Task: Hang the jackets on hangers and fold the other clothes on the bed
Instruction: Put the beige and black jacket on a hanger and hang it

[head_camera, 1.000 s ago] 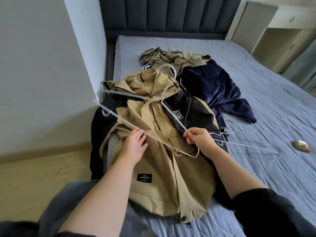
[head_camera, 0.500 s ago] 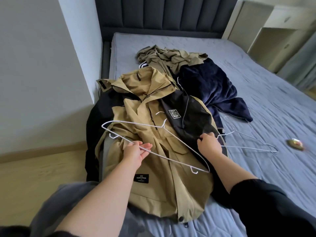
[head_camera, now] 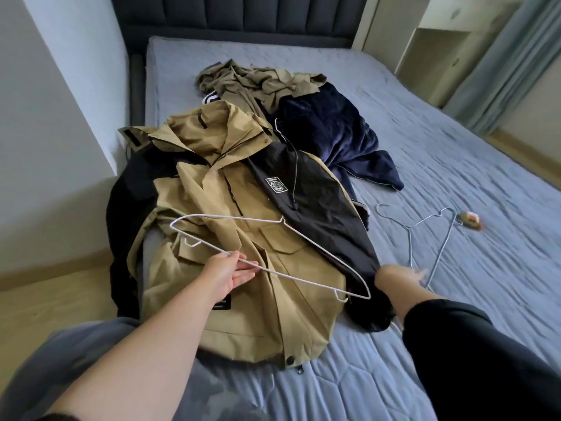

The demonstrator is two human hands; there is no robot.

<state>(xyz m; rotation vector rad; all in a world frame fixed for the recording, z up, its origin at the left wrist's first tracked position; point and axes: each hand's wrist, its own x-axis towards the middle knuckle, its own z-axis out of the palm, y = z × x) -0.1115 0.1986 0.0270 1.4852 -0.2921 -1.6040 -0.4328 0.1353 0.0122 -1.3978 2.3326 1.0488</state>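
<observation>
Tan-and-black hooded jacket (head_camera: 230,189) lies front-up on the bed (head_camera: 455,147). White wire hanger (head_camera: 303,278) sits over the jacket's chest, with the left grip (head_camera: 230,275) pinched on its lower bar. Right grip (head_camera: 400,276) is just beside the jacket's black panel, fingers apart, holding nothing, blurred. Silver wire hangers (head_camera: 409,244) lie on the mattress near that same side. Navy garment (head_camera: 328,129) and crumpled olive garment (head_camera: 261,83) lie beyond the jacket's hood

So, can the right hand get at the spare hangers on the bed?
Probably yes. The right hand is open and stretched towards the hangers, which lie uncovered on the bed just past its fingers, beside the jacket. The hand is blurred, so contact is unclear.
</observation>
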